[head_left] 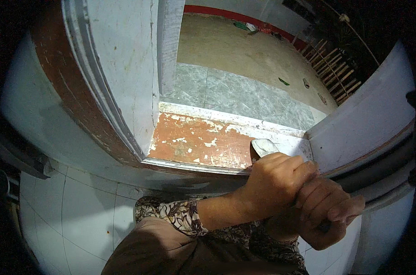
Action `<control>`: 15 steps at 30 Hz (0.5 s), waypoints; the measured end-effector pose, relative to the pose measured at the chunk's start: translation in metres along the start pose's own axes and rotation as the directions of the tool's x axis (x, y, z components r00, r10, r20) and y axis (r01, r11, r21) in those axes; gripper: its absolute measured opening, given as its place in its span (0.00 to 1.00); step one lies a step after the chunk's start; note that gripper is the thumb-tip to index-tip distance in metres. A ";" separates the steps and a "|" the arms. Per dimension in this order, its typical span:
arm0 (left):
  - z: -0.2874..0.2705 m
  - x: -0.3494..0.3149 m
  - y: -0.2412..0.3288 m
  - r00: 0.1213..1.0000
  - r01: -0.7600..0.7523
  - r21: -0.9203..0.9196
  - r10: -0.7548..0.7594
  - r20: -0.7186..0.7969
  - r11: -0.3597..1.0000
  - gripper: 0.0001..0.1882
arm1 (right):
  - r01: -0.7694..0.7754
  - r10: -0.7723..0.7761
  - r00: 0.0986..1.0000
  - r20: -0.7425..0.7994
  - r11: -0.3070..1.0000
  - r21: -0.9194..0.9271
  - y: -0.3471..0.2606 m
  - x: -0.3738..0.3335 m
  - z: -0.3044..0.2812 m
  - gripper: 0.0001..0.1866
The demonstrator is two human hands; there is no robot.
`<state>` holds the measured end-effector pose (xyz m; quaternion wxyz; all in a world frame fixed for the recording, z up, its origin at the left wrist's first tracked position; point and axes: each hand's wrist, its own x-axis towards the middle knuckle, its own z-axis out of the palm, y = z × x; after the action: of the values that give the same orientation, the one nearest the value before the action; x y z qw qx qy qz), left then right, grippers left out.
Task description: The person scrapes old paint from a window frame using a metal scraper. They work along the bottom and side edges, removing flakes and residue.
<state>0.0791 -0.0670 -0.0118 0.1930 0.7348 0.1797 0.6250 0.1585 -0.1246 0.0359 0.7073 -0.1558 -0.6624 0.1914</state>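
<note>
A scraper [264, 147] with a broad, white-smeared blade rests on or just over the window sill [194, 140]. The sill is orange-brown with flaky white patches, and its right end is mostly white. My left hand [281, 176] is closed around the scraper just behind the blade, hiding the rest of it. Right behind it, lower and to the right, my right hand [327, 213] makes a closed grip in line with the tool. The handle is covered by the fingers. Patterned cuffs [182, 217] show at my wrists.
White frame sides stand left [121, 68] and right [363, 96] of the sill. Beyond lie grey marbled tiles [235, 94], a concrete yard [235, 50] and a bamboo fence [334, 71]. White floor tiles [79, 215] are below left. A dark curved bar [377, 160] is at right.
</note>
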 end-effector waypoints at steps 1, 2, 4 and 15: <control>0.000 -0.002 0.001 0.996 -0.081 -0.018 0.081 -0.041 0.997 0.13 | 0.091 -0.088 0.993 0.075 0.995 -0.034 0.001 0.000 0.000 0.07; -0.001 -0.003 0.002 0.995 -0.087 -0.030 0.086 -0.040 0.996 0.14 | 0.152 -0.144 0.986 0.078 0.983 -0.101 0.000 -0.002 0.001 0.07; -0.002 -0.005 0.003 0.995 -0.092 -0.033 0.091 -0.036 0.995 0.14 | 0.183 -0.176 0.983 0.061 0.973 -0.138 0.002 -0.004 0.004 0.07; -0.003 -0.003 0.005 0.996 -0.075 -0.040 0.073 -0.045 0.996 0.12 | 0.096 -0.095 0.995 0.013 0.994 -0.043 -0.003 -0.001 0.004 0.10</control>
<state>0.0757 -0.0725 -0.0110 0.1812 0.7228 0.1434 0.6513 0.1543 -0.1281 0.0368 0.7086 -0.1383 -0.6768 0.1436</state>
